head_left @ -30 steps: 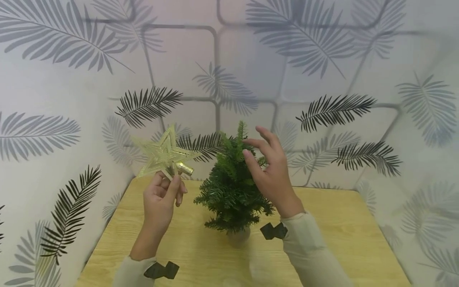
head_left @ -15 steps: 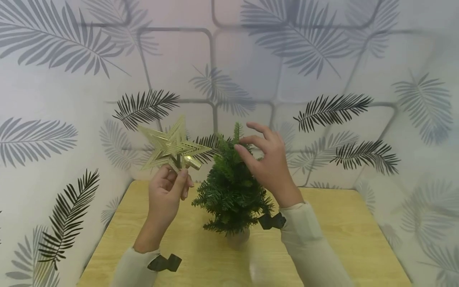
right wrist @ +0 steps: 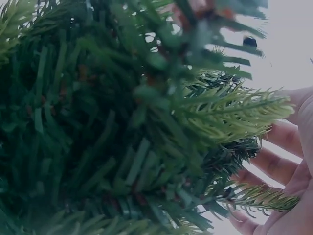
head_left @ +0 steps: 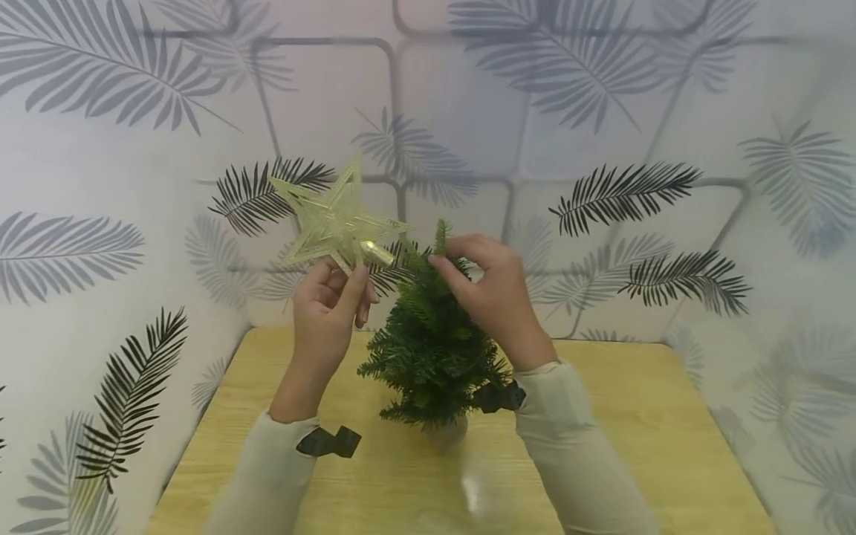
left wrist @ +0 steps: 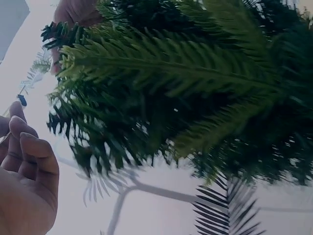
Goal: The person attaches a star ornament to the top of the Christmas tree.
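A gold star tree topper (head_left: 334, 219) with a short shiny tube is pinched at a lower point by my left hand (head_left: 328, 312), in the head view. The tube points right, level with the upper part of a small green artificial Christmas tree (head_left: 428, 357) and apart from it. My right hand (head_left: 498, 286) pinches the tree's top sprig (head_left: 441, 236) between thumb and fingers. In the left wrist view the left hand (left wrist: 24, 181) shows beside the branches, the star mostly out of sight. Branches partly cover the right hand (right wrist: 293, 161) in the right wrist view.
The tree stands upright on a pale base (head_left: 449, 435) on a yellow wood-grain table (head_left: 635, 431). Close behind the table rises a white wall (head_left: 461, 82) with a grey and black leaf pattern. Dark wrist cameras (head_left: 329, 442) sit at both cuffs.
The left hand has risen and moved right with the star, bringing it nearer the treetop. The right hand has moved slightly left, its spread fingers closing around the top sprig.
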A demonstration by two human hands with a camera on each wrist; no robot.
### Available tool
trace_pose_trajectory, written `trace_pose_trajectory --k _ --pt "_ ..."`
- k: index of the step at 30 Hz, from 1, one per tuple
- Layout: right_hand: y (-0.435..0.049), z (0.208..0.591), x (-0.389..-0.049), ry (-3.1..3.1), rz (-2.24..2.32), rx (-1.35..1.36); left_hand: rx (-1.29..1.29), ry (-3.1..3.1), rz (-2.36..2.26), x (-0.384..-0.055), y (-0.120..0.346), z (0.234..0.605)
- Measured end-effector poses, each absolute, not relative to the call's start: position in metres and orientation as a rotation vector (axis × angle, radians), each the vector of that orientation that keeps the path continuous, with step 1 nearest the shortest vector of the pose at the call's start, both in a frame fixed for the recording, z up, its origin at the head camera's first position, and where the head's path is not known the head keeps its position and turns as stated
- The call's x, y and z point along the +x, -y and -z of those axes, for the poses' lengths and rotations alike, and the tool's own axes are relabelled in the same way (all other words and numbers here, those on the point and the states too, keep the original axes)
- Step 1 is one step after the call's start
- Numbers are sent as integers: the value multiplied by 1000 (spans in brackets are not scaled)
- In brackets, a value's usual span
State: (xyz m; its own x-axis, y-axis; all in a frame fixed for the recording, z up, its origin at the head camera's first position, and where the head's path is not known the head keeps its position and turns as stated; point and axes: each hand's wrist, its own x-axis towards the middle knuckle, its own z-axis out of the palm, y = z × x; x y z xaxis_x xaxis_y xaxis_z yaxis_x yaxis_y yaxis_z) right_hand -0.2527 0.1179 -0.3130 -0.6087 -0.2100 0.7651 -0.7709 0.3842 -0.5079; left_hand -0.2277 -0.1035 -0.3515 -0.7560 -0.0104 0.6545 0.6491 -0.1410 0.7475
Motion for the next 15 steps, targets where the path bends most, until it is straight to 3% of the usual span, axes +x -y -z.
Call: trace_pose_trajectory --k 15 --pt "-113 314 -250 2100 -1013 744 -881 1711 1767 -238 85 298"
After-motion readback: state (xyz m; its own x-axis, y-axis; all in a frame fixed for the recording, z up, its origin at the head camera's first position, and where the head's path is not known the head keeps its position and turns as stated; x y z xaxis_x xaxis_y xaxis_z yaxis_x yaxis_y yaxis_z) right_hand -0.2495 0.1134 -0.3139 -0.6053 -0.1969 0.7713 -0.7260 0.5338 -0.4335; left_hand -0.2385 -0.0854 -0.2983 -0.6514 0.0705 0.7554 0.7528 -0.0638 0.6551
